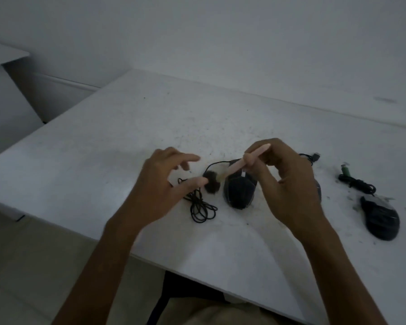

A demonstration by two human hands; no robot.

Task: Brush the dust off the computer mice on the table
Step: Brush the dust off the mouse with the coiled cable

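A black, rounded plastic computer mouse lies on the white table, towards its near edge, and everything else is placed from that mouse. Slanting over its front end is a soft brush with a pale pink handle and a dark fluffy head. The bristles hang just left of the mouse's front, and whether they touch the shell cannot be told. The right hand, above the mouse's right side, has thumb and fingers curled round the upper part of the handle. The left hand, left of the mouse, holds its fingers apart and relaxed, the thumb tip touching the bristles. A thin black cord leaves the mouse's front and lies in a loose tangle to its left. Well to the right lies a second black and grey mouse, with a bundled black cable and a green plug beyond it. The tabletop is speckled with dark grit and dust, thickest behind the mouse and around the second one. A plain white wall rises behind the table. Far to the left stands another white surface, and the floor below is pale. The light is dim.
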